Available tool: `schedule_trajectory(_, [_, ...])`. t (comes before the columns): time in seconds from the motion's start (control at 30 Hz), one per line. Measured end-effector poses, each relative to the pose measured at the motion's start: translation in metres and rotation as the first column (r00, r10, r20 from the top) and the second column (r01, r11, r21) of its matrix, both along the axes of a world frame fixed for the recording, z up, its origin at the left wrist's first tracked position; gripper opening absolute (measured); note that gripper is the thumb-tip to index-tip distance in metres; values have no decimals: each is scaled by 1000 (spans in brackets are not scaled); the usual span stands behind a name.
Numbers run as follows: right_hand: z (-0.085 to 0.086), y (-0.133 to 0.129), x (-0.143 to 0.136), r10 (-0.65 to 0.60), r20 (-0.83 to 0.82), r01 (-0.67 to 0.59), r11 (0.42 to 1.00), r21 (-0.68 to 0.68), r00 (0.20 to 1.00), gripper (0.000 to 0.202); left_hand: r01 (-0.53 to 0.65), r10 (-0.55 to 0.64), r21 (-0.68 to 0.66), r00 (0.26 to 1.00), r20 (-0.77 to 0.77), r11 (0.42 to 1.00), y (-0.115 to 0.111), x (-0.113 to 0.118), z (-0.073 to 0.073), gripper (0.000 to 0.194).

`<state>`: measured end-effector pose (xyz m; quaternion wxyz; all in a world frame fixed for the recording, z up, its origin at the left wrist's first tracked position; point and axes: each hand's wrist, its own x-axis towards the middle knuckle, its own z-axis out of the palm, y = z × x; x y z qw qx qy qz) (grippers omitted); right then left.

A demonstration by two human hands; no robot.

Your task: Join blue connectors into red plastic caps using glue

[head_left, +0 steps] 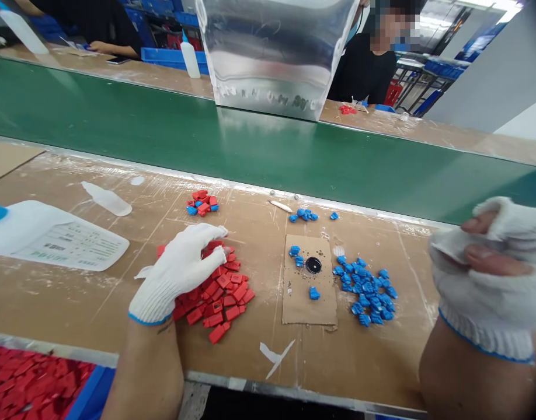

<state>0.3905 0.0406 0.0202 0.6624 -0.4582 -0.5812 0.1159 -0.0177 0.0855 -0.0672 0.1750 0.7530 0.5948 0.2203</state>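
My left hand (184, 265), in a white knitted glove with bare fingertips, rests over a pile of red plastic pieces (219, 291). Its thumb and forefinger are spread, with red pieces visible beneath them. My right hand (491, 262), gloved the same way, is raised at the right, its fingers curled in; it is blurred, and anything inside it is hidden. Between the hands lies a cardboard piece (309, 312) bearing a small round black dish (313, 266) and a few blue pieces (314, 293). A heap of blue plastic pieces (368, 291) sits to its right.
A green conveyor belt (163, 140) crosses behind the table, with a clear plastic bin (272, 64) on it. A large white bottle (75, 236) lies at left. Red pieces fill a blue crate (90, 391) at lower left. Two people sit across the belt.
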Motion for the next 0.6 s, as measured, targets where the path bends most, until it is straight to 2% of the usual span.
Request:
schedule_trajectory(0.1, [0,18,3,12,-203,-4,999,40,979,15,124,-128,-33,983,-134,992,1,-2,-6,43])
schedule_trajectory(0.2, [-7,31,20,-52,-190,55,998,9,980,7,155,-171,-81,955,-242,985,3,-7,-16,49])
schedule_trajectory(0.3, [-24,55,48,-164,-29,157,974,-163,986,17,163,-177,-76,945,-274,984,5,-11,-25,53])
schedule_trajectory(0.4, [-48,92,76,-220,141,254,915,-314,965,20,166,-177,-63,951,-255,984,7,-13,-30,54])
schedule_trajectory(0.5, [-73,136,100,-240,358,386,819,-423,902,24,171,-176,-39,957,-232,984,9,-12,-32,51])
schedule_trajectory(0.6, [-93,173,119,-219,590,553,685,-474,777,23,161,-159,-6,971,-179,987,8,-13,-38,46])
